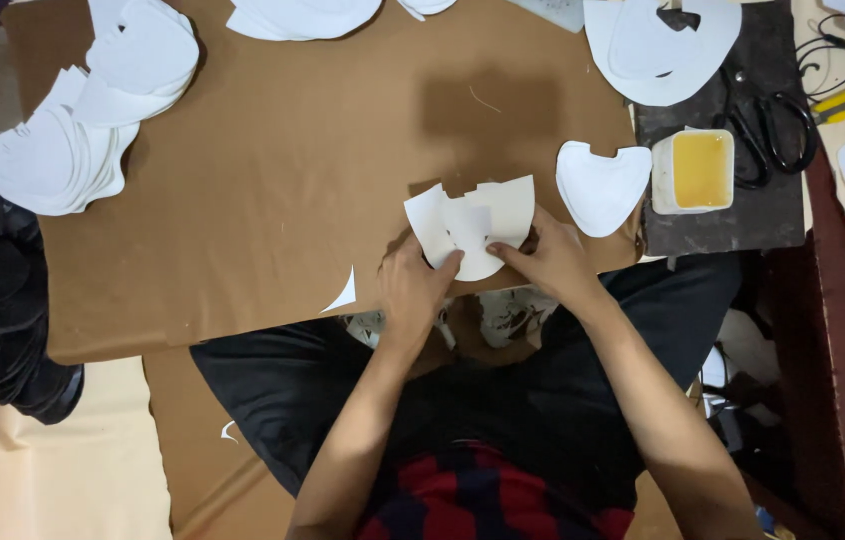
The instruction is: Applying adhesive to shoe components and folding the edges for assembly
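Hands working at near edge of brown desk (pixel 273 180): left hand (pixel 411 290) and right hand (pixel 555 262) both pinching overlapping white cut pieces (pixel 471 228), thumbs pressing on top. Single white piece (pixel 601 186) lying just right, beside yellow glue tub (pixel 695 170). Black scissors (pixel 778 130) near tub. White stacks (pixel 83 120) sitting far left.

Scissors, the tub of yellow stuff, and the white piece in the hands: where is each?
Scissors (pixel 781 132): head view, on a black handle loop.
Tub of yellow liquid (pixel 701 168): head view, middle of the yellow surface.
White cut piece (pixel 473 222): head view, centre, above the fingertips.
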